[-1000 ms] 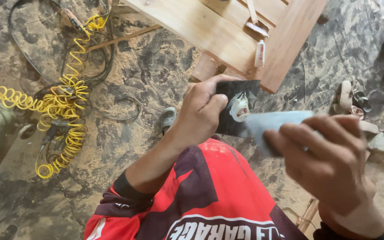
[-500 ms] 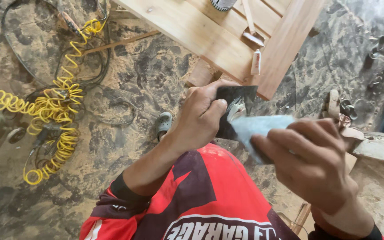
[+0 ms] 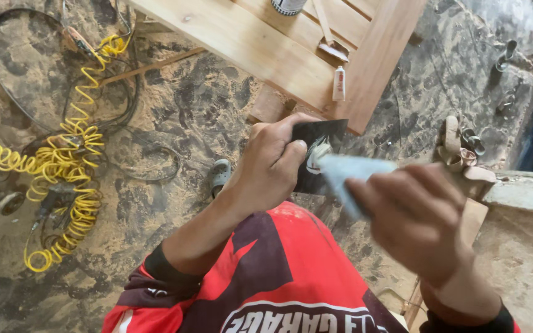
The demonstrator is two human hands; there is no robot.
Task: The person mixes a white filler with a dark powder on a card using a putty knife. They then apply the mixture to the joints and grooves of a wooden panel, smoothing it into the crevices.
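My left hand (image 3: 272, 163) grips a small dark flat card (image 3: 322, 148) with a dab of pale paste on it, held in front of my chest. My right hand (image 3: 417, 219), blurred, holds a light blue flat scraper blade (image 3: 353, 176) whose tip touches the paste on the card. Below my arms is my red and dark shirt (image 3: 266, 277). Beyond the hands lies a light wooden panel frame (image 3: 266, 43) with a small white tube (image 3: 338, 83) resting on it near its corner.
A yellow coiled air hose (image 3: 69, 166) and black cables (image 3: 26, 80) lie on the dusty floor at left. A dark-and-white can (image 3: 288, 6) and a putty knife (image 3: 331, 46) sit on the wood. A sandal (image 3: 220, 176) and wood scraps (image 3: 454, 148) lie nearby.
The view has shifted so the wooden frame sits lower. My right hand has slid the blue blade across the card, and both hands sit slightly lower in view.
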